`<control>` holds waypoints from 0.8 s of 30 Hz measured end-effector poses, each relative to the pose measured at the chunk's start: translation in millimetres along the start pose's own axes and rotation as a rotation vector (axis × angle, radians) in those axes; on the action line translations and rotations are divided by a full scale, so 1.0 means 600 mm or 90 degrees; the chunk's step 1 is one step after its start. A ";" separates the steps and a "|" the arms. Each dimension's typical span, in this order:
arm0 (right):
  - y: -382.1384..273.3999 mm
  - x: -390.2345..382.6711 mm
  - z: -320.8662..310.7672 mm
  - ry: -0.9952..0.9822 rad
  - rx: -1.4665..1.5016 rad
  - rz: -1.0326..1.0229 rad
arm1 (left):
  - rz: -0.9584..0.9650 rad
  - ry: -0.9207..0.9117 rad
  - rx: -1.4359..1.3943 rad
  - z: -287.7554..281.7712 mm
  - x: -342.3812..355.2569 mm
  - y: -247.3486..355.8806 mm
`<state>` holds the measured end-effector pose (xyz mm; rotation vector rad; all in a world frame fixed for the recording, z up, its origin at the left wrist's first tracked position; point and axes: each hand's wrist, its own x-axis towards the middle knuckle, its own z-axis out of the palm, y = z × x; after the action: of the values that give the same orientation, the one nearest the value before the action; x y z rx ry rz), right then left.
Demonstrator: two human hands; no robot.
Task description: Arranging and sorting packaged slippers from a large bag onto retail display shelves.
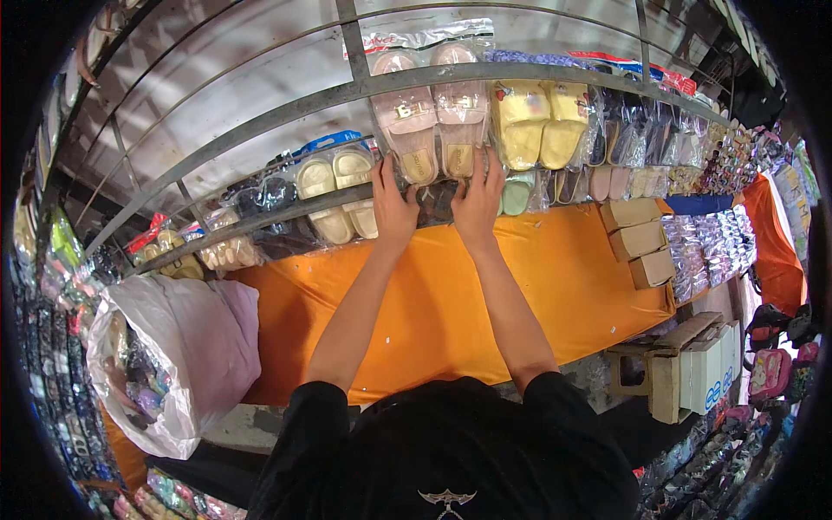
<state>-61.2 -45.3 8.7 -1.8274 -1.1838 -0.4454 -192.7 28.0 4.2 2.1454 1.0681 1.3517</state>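
As hands [395,203] hold pink slippers [412,126], yellow pair [523,130] alongside

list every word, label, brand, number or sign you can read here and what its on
Wording and brands are not copied out here.
Pink slippers: shiny letters on straps, dark print on insoles.
Silvery bag top above them: red print.
White box: blue characters on its side.
Blue bag top over cream slippers: too small to read.
Red-and-blue bag top, upper right: too small to read.

Shirt [485,451]: black, short-sleeved
Left sleeve [314,407]: black, ending well behind the bare left hand [396,208]
Right sleeve [552,400]: matching, well behind the bare right hand [475,208]
Chest emblem [447,497]: pale, wing-shaped
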 end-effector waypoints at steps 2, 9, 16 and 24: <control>0.005 -0.001 0.009 -0.028 0.125 -0.011 | 0.000 -0.018 -0.032 0.002 0.002 0.004; 0.025 -0.011 0.031 -0.034 0.164 -0.029 | -0.048 -0.014 -0.041 0.013 -0.004 -0.011; 0.022 -0.023 0.022 -0.097 0.268 0.032 | -0.010 -0.047 -0.016 -0.007 -0.017 -0.013; -0.012 -0.204 -0.013 -0.094 0.224 0.104 | -0.035 -0.028 0.073 -0.082 -0.226 -0.031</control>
<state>-124.6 -117.1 -67.7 -1.6516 -1.1187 -0.0043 -277.1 -67.8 -65.4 2.1990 1.2047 1.2413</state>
